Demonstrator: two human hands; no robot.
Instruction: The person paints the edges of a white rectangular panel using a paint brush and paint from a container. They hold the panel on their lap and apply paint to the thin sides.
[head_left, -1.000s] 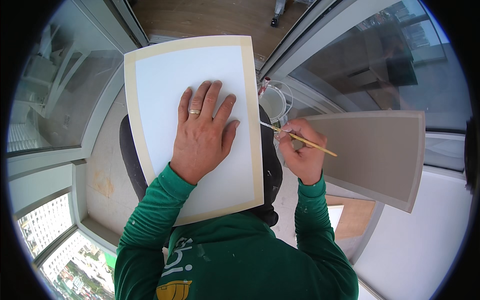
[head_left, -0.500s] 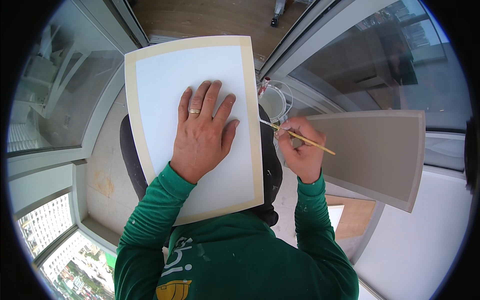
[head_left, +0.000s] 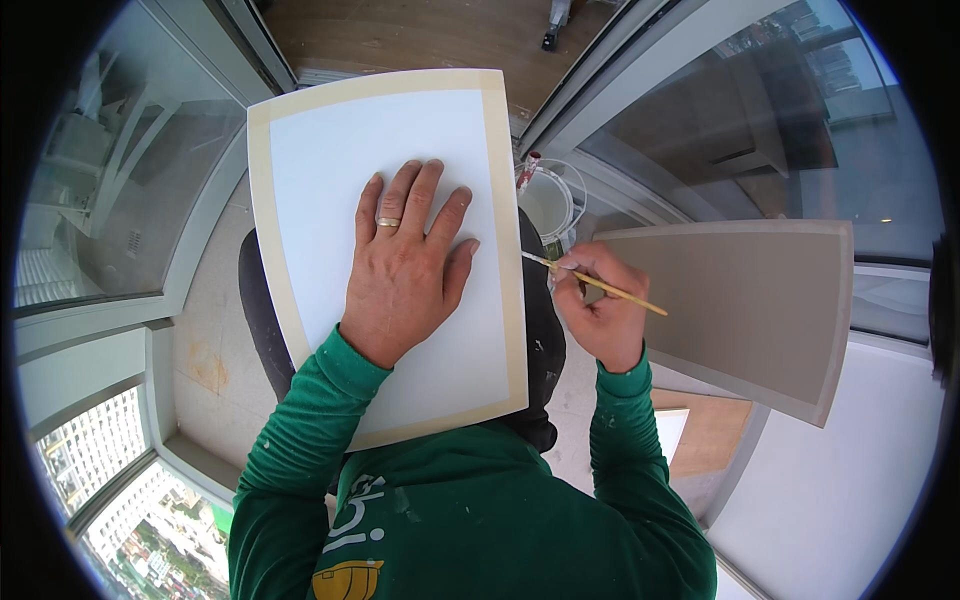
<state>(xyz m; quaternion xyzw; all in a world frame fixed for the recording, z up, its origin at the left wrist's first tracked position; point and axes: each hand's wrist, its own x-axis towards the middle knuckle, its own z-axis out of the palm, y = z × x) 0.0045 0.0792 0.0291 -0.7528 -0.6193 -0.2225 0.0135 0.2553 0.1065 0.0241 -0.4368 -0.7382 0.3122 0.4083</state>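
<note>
Across my lap lies a white panel [head_left: 330, 150] with a tan tape-like border along its edges. My left hand [head_left: 405, 260], a ring on one finger, rests flat on the panel with its fingers spread. To the right of the panel, my right hand [head_left: 605, 300] pinches a thin paintbrush [head_left: 625, 294] with a yellowish handle. The brush's white-coated tip meets the panel's right edge; whether it touches the edge face itself is too small to tell.
Beyond my right hand stands a white bucket [head_left: 548, 205] with a wire handle and a red-handled tool at its rim. A grey-brown panel [head_left: 740, 300] leans at the right. Glass doors [head_left: 100, 180] flank me, and a wooden board [head_left: 705, 430] lies on the floor.
My right hand and the brush have shifted slightly toward me, the tip moving a little down along the panel's right edge. My left hand has stayed in place.
</note>
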